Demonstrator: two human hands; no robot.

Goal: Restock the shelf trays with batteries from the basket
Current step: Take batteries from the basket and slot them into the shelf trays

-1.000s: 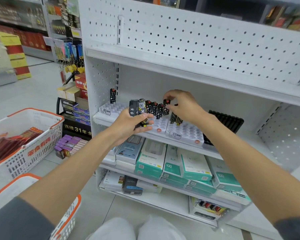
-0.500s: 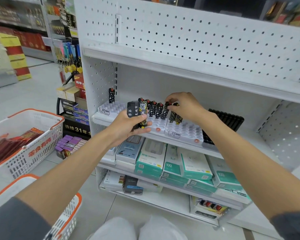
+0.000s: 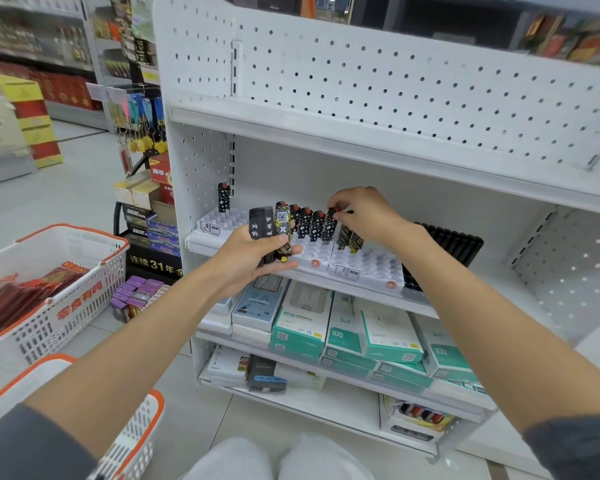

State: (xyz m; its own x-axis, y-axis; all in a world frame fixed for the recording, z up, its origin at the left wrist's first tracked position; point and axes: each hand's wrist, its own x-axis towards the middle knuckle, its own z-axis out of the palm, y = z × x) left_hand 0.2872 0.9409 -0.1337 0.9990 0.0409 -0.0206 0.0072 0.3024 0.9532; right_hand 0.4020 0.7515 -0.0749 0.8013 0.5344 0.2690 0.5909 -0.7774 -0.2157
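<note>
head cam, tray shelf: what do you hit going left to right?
lone upright battery → left hand gripping a bundle of batteries → row of upright batteries → right hand pinching the row's last battery → black tray

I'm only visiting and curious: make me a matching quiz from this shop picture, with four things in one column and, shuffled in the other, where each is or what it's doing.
Things
1. left hand
2. right hand
3. lone battery
4. white basket

Places or states
a. on the floor, holding red packs
b. pinches a battery in the row by its top
c. grips a bundle of batteries
d. stands alone at the back of the left tray

Pairs: 1-c, 2-b, 3-d, 4-a
</note>
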